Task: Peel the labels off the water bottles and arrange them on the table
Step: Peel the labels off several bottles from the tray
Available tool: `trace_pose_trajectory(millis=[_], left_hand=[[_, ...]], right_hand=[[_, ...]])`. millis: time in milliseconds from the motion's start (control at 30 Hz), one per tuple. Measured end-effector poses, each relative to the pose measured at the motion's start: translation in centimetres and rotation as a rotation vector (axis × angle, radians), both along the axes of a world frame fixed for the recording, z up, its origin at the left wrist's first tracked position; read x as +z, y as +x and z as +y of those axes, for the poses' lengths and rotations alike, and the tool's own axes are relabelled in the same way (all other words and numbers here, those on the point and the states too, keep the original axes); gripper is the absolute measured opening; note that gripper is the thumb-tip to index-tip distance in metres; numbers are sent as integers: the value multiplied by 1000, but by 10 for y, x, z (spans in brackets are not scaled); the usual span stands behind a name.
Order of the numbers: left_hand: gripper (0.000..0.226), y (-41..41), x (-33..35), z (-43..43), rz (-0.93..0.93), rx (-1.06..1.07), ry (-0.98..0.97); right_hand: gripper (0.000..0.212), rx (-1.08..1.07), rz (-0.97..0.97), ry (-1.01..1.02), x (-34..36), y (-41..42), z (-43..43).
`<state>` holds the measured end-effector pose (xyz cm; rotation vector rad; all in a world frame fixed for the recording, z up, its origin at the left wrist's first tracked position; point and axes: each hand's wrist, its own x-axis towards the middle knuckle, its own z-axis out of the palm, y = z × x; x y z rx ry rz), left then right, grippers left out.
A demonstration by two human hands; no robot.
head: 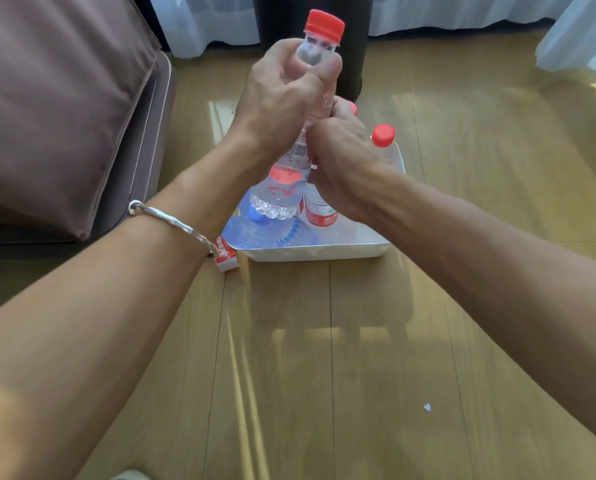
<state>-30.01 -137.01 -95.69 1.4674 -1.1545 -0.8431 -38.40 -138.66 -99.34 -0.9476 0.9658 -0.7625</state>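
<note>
Your left hand (pixel 282 95) is gripping the red-capped bottle (pixel 282 194) just below its neck; your right hand (pixel 341 164) is gripping its labelled middle. You are holding it tilted over the white tray (pixel 317 253) of other bottles (pixel 319 213) on the surface (pixel 324 341); a loose label (pixel 225 255) is lying beside the tray.

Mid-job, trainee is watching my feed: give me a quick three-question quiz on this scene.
1. True or false: the held water bottle has a blue cap.
2. The left hand grips that bottle: A near its neck; B at its base; C not at all.
3. Fill in: a loose label lies on the wooden table beside the white ___.
Key: 1 false, red cap; 2 A; 3 tray.
</note>
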Motion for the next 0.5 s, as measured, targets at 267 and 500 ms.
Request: trace_pose_trajectory(millis=[267, 500], left_hand=[[19, 4, 6, -4, 133, 74, 58], [17, 4, 1, -3, 257, 106, 65]], right_hand=[[53, 161, -84, -78, 11, -12, -4], [28, 151, -50, -108, 10, -11, -6]])
